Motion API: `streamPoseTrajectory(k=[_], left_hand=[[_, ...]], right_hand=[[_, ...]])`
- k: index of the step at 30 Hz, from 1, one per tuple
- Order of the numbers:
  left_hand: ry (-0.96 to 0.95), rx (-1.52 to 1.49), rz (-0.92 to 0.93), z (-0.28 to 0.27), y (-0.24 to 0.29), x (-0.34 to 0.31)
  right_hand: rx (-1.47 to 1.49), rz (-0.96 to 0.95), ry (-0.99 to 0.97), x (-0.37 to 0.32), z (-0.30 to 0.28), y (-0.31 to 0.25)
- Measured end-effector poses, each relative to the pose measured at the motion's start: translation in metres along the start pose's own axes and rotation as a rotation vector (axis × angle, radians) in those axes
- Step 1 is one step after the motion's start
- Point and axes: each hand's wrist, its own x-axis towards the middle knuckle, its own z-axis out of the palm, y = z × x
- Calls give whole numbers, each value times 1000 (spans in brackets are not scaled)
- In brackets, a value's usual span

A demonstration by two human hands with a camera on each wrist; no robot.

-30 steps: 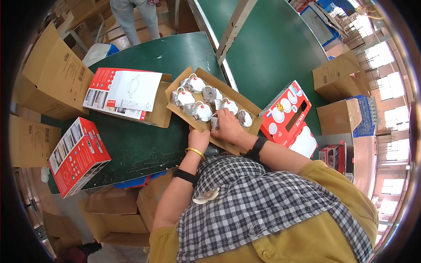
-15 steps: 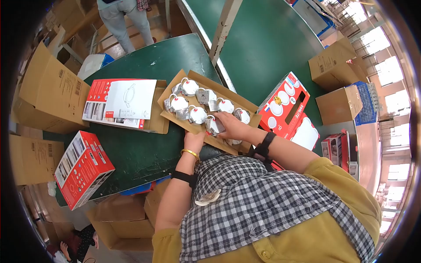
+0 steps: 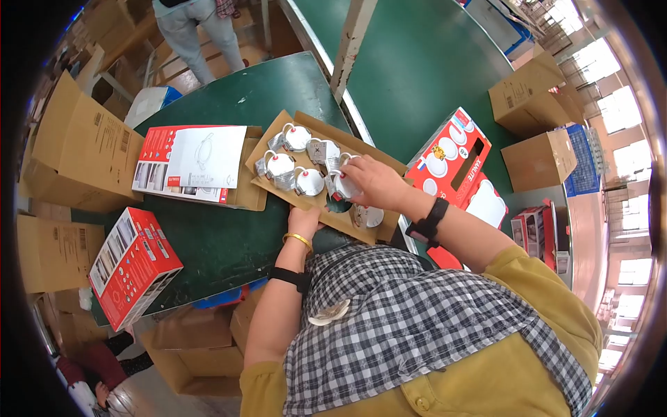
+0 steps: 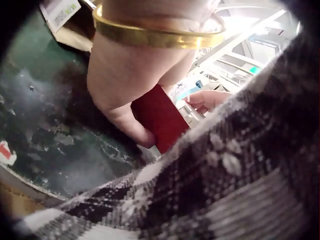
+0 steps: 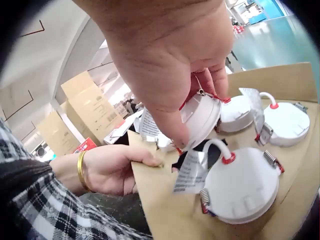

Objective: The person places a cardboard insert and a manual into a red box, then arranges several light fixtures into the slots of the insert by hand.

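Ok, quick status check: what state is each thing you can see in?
Right hand: pinching a lamp.
Held lamp: tilted.
Tray: open-topped.
Other lamps: lying in the tray.
Left hand: gripping the tray's edge.
Paper sheet: lying on a box.
Tall brown box: flap raised.
Floor box: open.
Red box right of tray: on table, whether shut unclear.

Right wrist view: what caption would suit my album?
Right hand holds a round white lamp; left hand grips the cardboard tray.
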Motion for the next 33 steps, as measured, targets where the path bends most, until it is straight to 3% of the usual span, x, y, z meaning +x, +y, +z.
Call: streamPoseTrajectory(k=[2,7,24,30,33], left_hand=[[-2,46,-23,-2,0,1],[27,57,-2,4,5,-11],[-48,-33,-23,7,13,-29],[-63,76,-56,13,19,-32],[-69,216,-219,4,19,-41]], right_hand=[[-61,-11,60,0,11,-11],[-90,6,-16,-3,16,-22],[138,85,-125,-8,24,-15],[282,-3,-4,-19,37,2],[432,-18,122,-39,37,10]])
